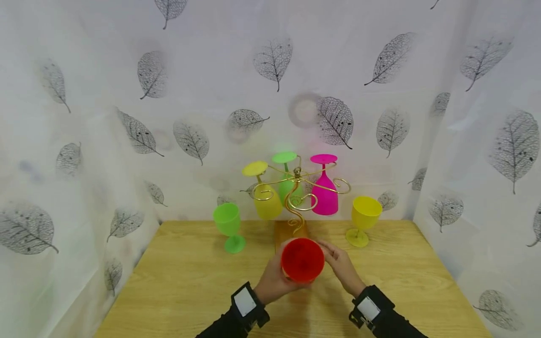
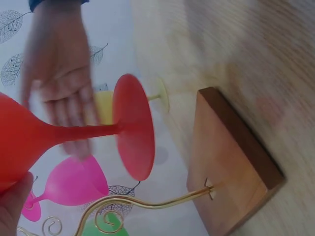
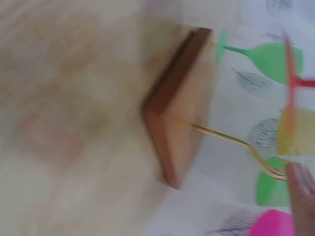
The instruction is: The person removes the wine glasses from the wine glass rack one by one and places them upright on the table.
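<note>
My left hand [image 1: 272, 280] grips a red goblet [image 1: 302, 260] by its bowl, in front of a gold wire glass rack [image 1: 297, 178]. The goblet is off the table, mouth toward the head camera. In the left wrist view its flat foot [image 2: 134, 128] points at the rack's wooden base [image 2: 221, 167]. On the goblet's other side is my right hand [image 1: 341, 265], fingers extended close to the bowl; whether they touch it I cannot tell. Upside down on the rack hang a yellow goblet [image 1: 268, 202], a green goblet [image 1: 285, 184] and a pink goblet [image 1: 324, 195].
An upright green goblet [image 1: 227, 219] stands left of the rack, and an upright yellow goblet [image 1: 366, 212] stands to its right. Leaf-printed sheeting [image 1: 220, 70] encloses the back and sides of the wooden table [image 1: 177, 272]. Curled wire arms stick out toward me.
</note>
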{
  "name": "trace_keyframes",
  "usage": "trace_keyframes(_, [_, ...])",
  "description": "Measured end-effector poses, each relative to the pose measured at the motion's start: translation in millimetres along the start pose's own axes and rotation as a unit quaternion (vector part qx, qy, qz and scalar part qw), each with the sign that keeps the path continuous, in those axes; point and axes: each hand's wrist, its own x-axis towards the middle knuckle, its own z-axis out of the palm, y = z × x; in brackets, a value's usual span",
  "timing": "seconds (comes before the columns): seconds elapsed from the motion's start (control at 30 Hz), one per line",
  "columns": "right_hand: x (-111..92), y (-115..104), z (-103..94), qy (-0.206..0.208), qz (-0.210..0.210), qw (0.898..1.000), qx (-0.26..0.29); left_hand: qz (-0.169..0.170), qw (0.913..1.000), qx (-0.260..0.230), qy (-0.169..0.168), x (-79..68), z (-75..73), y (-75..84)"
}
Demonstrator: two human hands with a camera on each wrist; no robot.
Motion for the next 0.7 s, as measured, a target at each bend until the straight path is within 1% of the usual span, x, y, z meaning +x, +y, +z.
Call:
trace_keyframes(0.07, [-4,-7,-0.6,-0.016,-0.066,0.998,0.001,-0.028,0.9996,-0.009,-0.002,-1.0,2.3,-1.4])
trace_keyframes(0.1, [-6,-10,-0.6,-0.031,-0.102,0.994,0.007,-0.043,0.9990,-0.014,-0.003,-1.6,3.2,-2.2])
trace_keyframes(0.17, [-10,-17,1.1,-0.061,-0.166,0.984,0.013,-0.069,0.9974,-0.023,-0.002,-2.1,4.9,-4.8])
trace_keyframes(0.27, [-13,-23,5.3,-0.083,-0.205,0.975,0.006,-0.091,0.9956,-0.021,-0.008,-0.7,6.0,-6.5])
trace_keyframes(0.33, [-15,-25,8.0,-0.079,-0.204,0.976,-0.013,-0.093,0.9954,-0.018,-0.014,1.0,6.8,-7.5])
trace_keyframes(0.4, [-16,-26,9.6,-0.073,-0.191,0.978,-0.029,-0.098,0.9947,-0.020,-0.023,2.3,7.7,-7.0])
trace_keyframes(0.57, [-19,-25,11.9,-0.056,-0.178,0.981,-0.056,-0.098,0.9938,-0.030,-0.043,2.5,9.3,-7.7])
trace_keyframes(0.63, [-21,-25,12.5,-0.047,-0.176,0.981,-0.067,-0.104,0.9928,-0.032,-0.049,1.9,9.0,-8.1])
trace_keyframes(0.7, [-22,-25,12.9,-0.035,-0.171,0.982,-0.078,-0.118,0.9908,-0.031,-0.058,0.8,8.2,-8.8])
